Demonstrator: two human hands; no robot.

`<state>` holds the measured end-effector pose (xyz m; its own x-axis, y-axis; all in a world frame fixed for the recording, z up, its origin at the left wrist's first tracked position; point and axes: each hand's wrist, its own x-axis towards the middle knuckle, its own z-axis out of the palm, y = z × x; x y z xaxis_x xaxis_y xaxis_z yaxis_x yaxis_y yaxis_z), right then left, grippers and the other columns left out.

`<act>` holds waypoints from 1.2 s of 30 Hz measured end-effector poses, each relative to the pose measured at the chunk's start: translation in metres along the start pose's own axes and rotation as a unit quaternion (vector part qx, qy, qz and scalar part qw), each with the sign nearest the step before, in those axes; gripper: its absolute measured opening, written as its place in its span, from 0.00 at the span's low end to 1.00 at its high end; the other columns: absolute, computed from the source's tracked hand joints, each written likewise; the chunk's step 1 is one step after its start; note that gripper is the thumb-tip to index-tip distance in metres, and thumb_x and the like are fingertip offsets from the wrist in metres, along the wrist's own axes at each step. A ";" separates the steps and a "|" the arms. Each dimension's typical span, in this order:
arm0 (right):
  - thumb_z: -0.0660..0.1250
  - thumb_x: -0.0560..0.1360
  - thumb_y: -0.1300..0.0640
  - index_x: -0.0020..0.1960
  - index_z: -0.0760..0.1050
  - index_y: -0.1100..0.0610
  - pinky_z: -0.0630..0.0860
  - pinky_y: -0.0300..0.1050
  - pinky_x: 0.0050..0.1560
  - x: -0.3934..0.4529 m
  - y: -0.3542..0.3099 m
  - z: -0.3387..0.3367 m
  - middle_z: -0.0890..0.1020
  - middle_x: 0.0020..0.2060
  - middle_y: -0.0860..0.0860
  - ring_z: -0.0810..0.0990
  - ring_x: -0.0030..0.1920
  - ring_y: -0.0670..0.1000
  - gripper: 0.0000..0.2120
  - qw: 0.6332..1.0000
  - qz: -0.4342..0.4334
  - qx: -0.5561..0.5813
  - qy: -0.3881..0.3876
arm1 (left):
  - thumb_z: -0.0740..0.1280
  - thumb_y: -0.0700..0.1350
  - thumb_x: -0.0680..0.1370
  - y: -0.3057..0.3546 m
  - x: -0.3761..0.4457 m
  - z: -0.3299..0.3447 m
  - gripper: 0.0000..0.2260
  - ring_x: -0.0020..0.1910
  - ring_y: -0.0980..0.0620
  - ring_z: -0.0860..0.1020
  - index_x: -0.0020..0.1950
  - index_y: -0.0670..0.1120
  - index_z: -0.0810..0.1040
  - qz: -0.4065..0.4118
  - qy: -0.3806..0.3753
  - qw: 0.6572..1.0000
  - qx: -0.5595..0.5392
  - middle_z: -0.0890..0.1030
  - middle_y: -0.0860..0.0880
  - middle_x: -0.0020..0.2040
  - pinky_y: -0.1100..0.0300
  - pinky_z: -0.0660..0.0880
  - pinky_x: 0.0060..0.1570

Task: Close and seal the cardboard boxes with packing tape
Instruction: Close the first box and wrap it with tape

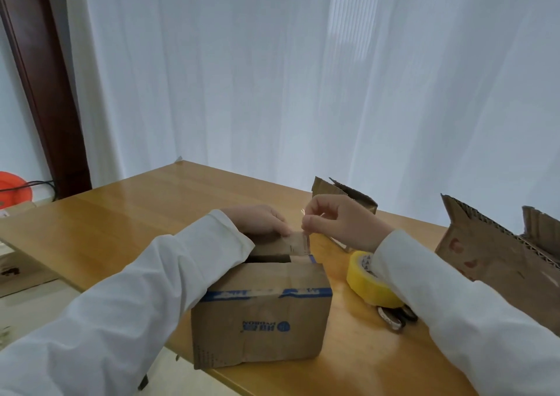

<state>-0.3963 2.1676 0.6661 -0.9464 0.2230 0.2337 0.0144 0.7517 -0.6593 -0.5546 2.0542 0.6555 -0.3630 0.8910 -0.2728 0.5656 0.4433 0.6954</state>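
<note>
Under the left hand (260,221), the box (260,310) flap lies pressed flat. Right hand (336,223) pinches a thin tape strip (306,241); likely flimsy and clingy, best held by its end.

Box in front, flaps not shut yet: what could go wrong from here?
1. The right hand pinches a clear tape strip over the box; loose tape may fold onto itself.
2. A dark gap shows between the top flaps under the left hand, so tape could seal them misaligned.
3. The right sleeve lies across the yellow tape roll and may drag it.
</note>
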 end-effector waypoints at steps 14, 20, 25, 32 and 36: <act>0.68 0.75 0.59 0.41 0.76 0.49 0.70 0.28 0.37 0.020 -0.032 -0.010 0.82 0.38 0.46 0.75 0.32 0.38 0.06 0.980 -0.039 -0.147 -0.126 | 0.55 0.53 0.81 0.005 0.004 -0.001 0.18 0.38 0.55 0.71 0.34 0.51 0.75 -0.049 0.070 0.996 -0.004 0.74 0.51 0.35 0.61 0.67 0.44; 0.70 0.74 0.56 0.42 0.77 0.51 0.70 0.29 0.36 0.021 -0.025 -0.006 0.80 0.36 0.52 0.74 0.32 0.40 0.03 0.986 -0.017 -0.075 -0.146 | 0.56 0.55 0.81 0.002 0.006 -0.002 0.17 0.40 0.55 0.73 0.36 0.50 0.75 -0.043 0.074 0.996 -0.010 0.76 0.52 0.37 0.60 0.68 0.48; 0.69 0.72 0.60 0.43 0.74 0.49 0.70 0.31 0.37 0.022 -0.012 0.002 0.82 0.40 0.49 0.74 0.32 0.38 0.07 0.982 -0.007 -0.126 -0.138 | 0.58 0.56 0.80 0.001 0.007 -0.004 0.17 0.40 0.54 0.75 0.37 0.51 0.79 -0.025 0.078 0.997 0.005 0.78 0.53 0.36 0.61 0.70 0.44; 0.69 0.73 0.59 0.42 0.69 0.43 0.70 0.36 0.39 0.022 -0.003 0.004 0.78 0.39 0.43 0.73 0.33 0.40 0.13 0.984 -0.029 -0.161 -0.073 | 0.50 0.63 0.80 0.003 0.005 -0.004 0.23 0.48 0.53 0.76 0.42 0.53 0.79 -0.021 0.078 0.997 -0.012 0.82 0.51 0.47 0.59 0.68 0.55; 0.70 0.73 0.57 0.42 0.67 0.41 0.68 0.34 0.38 0.019 -0.001 0.004 0.77 0.37 0.42 0.74 0.32 0.36 0.14 0.981 -0.044 -0.180 -0.064 | 0.48 0.64 0.80 0.001 0.006 -0.004 0.25 0.47 0.54 0.76 0.41 0.52 0.80 -0.025 0.071 0.996 -0.050 0.82 0.53 0.42 0.59 0.68 0.54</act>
<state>-0.4157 2.1684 0.6681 -0.9816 0.0847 0.1711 0.0216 0.9398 -0.3411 -0.5589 2.0596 0.6577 -0.4938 0.8419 -0.2176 0.4707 0.4692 0.7472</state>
